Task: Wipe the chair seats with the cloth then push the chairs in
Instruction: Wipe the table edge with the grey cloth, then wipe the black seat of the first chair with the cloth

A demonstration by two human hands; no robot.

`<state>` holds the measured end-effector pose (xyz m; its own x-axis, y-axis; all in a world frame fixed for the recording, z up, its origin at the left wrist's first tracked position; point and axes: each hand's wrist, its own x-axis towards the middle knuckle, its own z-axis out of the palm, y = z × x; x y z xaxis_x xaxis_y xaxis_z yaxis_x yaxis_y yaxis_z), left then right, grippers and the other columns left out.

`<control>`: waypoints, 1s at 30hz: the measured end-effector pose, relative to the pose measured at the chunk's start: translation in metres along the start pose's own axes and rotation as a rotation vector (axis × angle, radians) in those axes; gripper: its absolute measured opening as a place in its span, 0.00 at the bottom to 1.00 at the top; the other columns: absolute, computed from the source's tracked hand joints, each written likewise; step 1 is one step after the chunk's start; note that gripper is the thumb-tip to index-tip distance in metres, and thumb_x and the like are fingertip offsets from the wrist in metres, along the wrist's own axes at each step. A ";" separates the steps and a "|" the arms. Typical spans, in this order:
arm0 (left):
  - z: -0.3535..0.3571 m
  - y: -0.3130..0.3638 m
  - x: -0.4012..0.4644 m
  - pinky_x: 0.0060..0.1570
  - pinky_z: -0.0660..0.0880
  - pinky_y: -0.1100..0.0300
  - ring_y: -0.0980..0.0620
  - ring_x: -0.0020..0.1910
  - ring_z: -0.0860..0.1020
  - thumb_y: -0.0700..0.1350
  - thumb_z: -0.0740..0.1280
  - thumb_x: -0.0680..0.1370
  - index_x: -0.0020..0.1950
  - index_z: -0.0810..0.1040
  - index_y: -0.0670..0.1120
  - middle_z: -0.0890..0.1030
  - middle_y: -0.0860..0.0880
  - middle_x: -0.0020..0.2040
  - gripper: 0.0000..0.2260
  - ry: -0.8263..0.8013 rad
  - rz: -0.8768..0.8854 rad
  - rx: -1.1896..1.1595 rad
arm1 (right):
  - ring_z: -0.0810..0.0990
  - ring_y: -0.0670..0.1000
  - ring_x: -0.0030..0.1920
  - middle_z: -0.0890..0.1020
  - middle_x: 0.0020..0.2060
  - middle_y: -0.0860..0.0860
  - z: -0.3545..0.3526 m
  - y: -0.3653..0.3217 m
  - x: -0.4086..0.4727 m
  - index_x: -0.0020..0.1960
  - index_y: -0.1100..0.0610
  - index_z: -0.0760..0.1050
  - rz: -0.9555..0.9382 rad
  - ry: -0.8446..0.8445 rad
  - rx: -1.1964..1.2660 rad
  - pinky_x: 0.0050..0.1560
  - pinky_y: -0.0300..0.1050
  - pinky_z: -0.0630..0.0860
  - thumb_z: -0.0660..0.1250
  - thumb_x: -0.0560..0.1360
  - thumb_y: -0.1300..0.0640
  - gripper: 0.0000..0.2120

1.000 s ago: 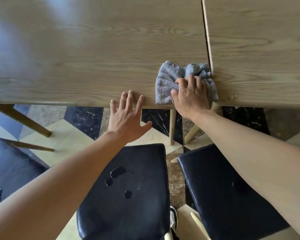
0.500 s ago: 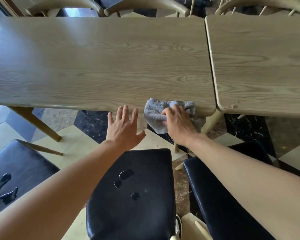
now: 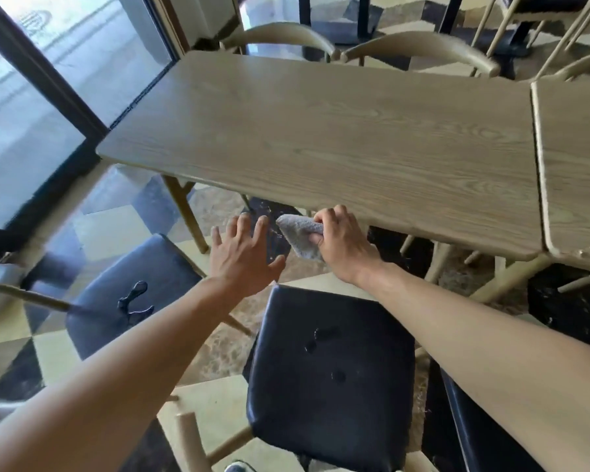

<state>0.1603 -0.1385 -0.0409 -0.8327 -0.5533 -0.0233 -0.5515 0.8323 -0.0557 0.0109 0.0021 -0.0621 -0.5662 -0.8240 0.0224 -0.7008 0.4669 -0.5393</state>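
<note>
My right hand (image 3: 341, 247) grips a grey cloth (image 3: 300, 235) in the air just below the near edge of the wooden table (image 3: 338, 141). My left hand (image 3: 242, 255) hovers beside it with fingers spread, holding nothing. Below both hands stands a chair with a black padded seat (image 3: 331, 376) that carries a few water drops. A second black seat (image 3: 133, 294) to the left has a dark puddle on it. The edge of a third black seat (image 3: 470, 434) shows under my right forearm.
A second wooden table (image 3: 576, 158) abuts the first on the right. Curved wooden chair backs (image 3: 419, 46) line the far side. A dark-framed glass door (image 3: 48, 80) stands at the left. The floor is checkered tile (image 3: 48, 362).
My right hand has pulled the cloth off the tabletop and now holds it bunched below the table edge. The camera view has lifted and swung left. My left hand stays spread.
</note>
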 end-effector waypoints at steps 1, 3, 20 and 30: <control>-0.001 -0.014 -0.004 0.70 0.58 0.37 0.39 0.74 0.60 0.68 0.59 0.72 0.77 0.57 0.49 0.63 0.39 0.75 0.39 -0.002 -0.007 0.002 | 0.69 0.58 0.60 0.69 0.61 0.58 0.006 -0.013 0.003 0.64 0.56 0.67 -0.002 -0.003 0.019 0.58 0.54 0.70 0.63 0.82 0.50 0.14; 0.000 -0.057 -0.019 0.70 0.58 0.37 0.39 0.73 0.61 0.68 0.59 0.72 0.77 0.58 0.48 0.64 0.39 0.74 0.38 0.000 -0.035 0.018 | 0.70 0.59 0.60 0.70 0.60 0.59 0.024 -0.050 0.011 0.64 0.58 0.68 -0.010 -0.009 0.057 0.60 0.52 0.68 0.64 0.82 0.52 0.15; 0.038 -0.427 -0.163 0.64 0.62 0.36 0.39 0.69 0.65 0.69 0.54 0.70 0.73 0.64 0.49 0.70 0.40 0.69 0.36 -0.054 -0.397 -0.014 | 0.71 0.58 0.59 0.71 0.59 0.58 0.201 -0.334 0.087 0.63 0.57 0.69 -0.072 -0.221 -0.063 0.62 0.55 0.71 0.63 0.81 0.51 0.14; 0.058 -0.481 -0.196 0.69 0.60 0.36 0.41 0.71 0.64 0.64 0.60 0.74 0.74 0.61 0.49 0.68 0.42 0.70 0.33 -0.123 -0.454 -0.004 | 0.71 0.60 0.62 0.69 0.61 0.60 0.287 -0.380 0.115 0.64 0.60 0.73 -0.097 -0.370 0.012 0.67 0.57 0.68 0.61 0.83 0.51 0.16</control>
<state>0.5919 -0.4323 -0.0676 -0.4949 -0.8612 -0.1159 -0.8591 0.5049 -0.0840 0.3365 -0.3622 -0.0957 -0.3010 -0.9254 -0.2302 -0.7372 0.3789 -0.5594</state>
